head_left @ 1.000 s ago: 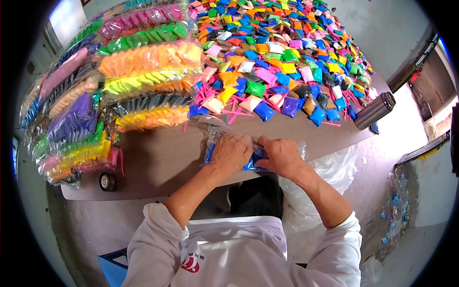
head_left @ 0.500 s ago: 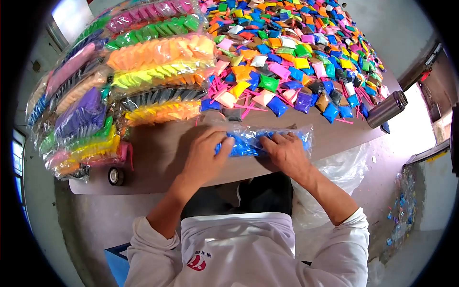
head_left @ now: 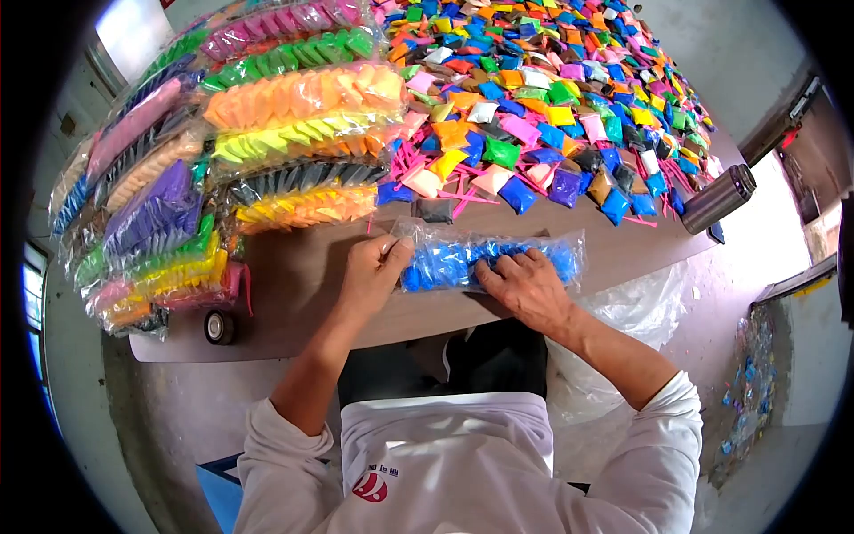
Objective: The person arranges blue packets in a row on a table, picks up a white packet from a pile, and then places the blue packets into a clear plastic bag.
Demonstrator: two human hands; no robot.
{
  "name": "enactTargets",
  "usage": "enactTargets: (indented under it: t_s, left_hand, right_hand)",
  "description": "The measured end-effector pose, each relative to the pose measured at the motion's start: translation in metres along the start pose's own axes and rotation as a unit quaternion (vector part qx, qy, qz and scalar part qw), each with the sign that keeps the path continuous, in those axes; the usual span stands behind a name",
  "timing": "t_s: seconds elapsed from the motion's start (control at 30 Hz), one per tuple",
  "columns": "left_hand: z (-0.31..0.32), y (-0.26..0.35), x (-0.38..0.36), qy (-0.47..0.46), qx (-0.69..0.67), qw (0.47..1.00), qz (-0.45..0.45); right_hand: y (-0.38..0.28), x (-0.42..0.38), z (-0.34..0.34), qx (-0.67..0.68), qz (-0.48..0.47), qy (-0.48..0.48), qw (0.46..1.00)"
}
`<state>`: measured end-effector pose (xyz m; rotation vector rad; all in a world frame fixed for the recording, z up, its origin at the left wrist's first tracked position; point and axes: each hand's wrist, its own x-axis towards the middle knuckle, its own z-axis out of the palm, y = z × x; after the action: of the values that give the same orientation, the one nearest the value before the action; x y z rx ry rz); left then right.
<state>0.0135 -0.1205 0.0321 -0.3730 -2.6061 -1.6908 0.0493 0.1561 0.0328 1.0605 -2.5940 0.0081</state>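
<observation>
A clear plastic bag [head_left: 449, 267] filled with small blue packets lies crosswise near the table's front edge. My left hand [head_left: 375, 267] pinches the bag's left end between thumb and fingers. Over its right half rests my right hand [head_left: 527, 287], palm down, with bent fingers pressing on the blue packets; its fingertips are partly hidden against the plastic. Just beyond the bag sits a dark grey packet [head_left: 435, 210] at the edge of a heap of loose packets.
Filled bags [head_left: 302, 98] of sorted packets are stacked at left. A broad heap of loose coloured packets [head_left: 560, 116] covers the table's [head_left: 294, 285] far side. A roll of tape [head_left: 218, 327] stands front left; a metal flask [head_left: 719, 201] lies at right. Clear plastic sheeting [head_left: 623, 329] hangs below.
My left hand has moved slightly left and down, from over the packets to the bag's left end, its fingers now closed there. My right hand has shifted slightly left on the bag.
</observation>
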Motion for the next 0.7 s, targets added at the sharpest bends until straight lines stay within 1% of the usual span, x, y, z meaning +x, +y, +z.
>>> enactTargets:
  t_s: [0.07,0.1,0.17,0.2,0.23,0.27,0.3,0.37,0.43,0.5,0.57,0.63,0.7]
  left_hand:
    - [0.002,-0.003,-0.002,0.038,-0.021,0.999,0.023]
    - [-0.002,-0.003,-0.005,0.038,-0.02,0.999,0.022]
    - [-0.013,-0.002,-0.013,0.008,0.167,0.985,0.038]
    - [-0.012,-0.012,-0.02,0.007,0.168,0.985,0.038]
    - [-0.006,-0.028,-0.029,0.03,0.218,0.972,0.078]
    - [-0.002,-0.032,-0.035,0.052,0.266,0.955,0.119]
    - [0.002,-0.035,-0.039,0.048,0.264,0.955,0.122]
    - [0.014,-0.037,-0.043,0.095,0.29,0.945,0.116]
    - [0.016,-0.041,-0.041,0.094,0.287,0.946,0.117]
    - [0.016,-0.042,-0.041,0.094,0.289,0.946,0.115]
    - [0.014,-0.038,-0.043,0.095,0.276,0.951,0.097]
    - [0.014,-0.036,-0.044,0.086,0.275,0.953,0.091]
    - [0.015,-0.037,-0.044,0.095,0.282,0.95,0.095]
  right_hand:
    - [0.0,0.0,0.001,0.002,0.003,0.004,1.0]
    - [0.0,-0.001,0.0,-0.001,0.014,-0.005,1.0]
    - [0.001,-0.002,0.0,-0.004,0.024,-0.013,1.0]
    - [0.0,-0.002,0.0,-0.002,0.038,-0.007,0.999]
    - [-0.001,-0.003,0.0,-0.002,0.052,0.0,0.999]
    - [-0.002,-0.004,-0.001,-0.003,0.055,0.0,0.998]
    - [-0.004,-0.005,-0.002,0.009,0.075,0.001,0.997]
    - [-0.007,-0.01,-0.004,0.013,0.099,-0.004,0.995]
    - [-0.007,-0.018,-0.007,0.023,0.108,0.025,0.994]
    - [-0.009,-0.028,-0.018,0.034,0.116,0.018,0.993]
    - [-0.013,-0.038,-0.019,0.061,0.113,0.108,0.986]
    - [-0.014,-0.055,-0.013,0.069,0.135,0.12,0.981]
    - [-0.011,-0.069,-0.004,0.109,0.223,0.174,0.953]
